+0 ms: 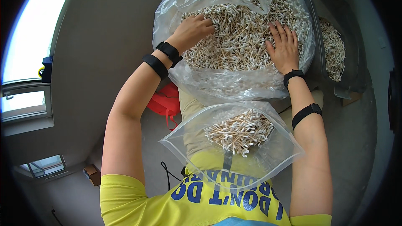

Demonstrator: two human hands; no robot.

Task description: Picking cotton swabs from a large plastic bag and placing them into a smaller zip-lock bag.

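A big heap of cotton swabs point(238, 37) with white tips and pale sticks fills a large clear plastic bag point(226, 86) in front of me. At the heap's left side is my left hand point(193, 32), its fingers curled down and closed against the swabs; whatever they hold is hidden. My right hand point(286, 50) lies on the right part of the heap, palm down, fingers stretched out and apart. Nearer to me, a smaller clear zip bag point(280, 142) rests open on my lap, a loose pile of swabs point(240, 132) inside it.
To the right of the big bag stands a dark grey bin point(354, 54) with more swabs point(333, 50) in it. A red bag point(165, 102) is on the floor beneath my left forearm. A cardboard box point(92, 174) sits by the wall at lower left, near the windows.
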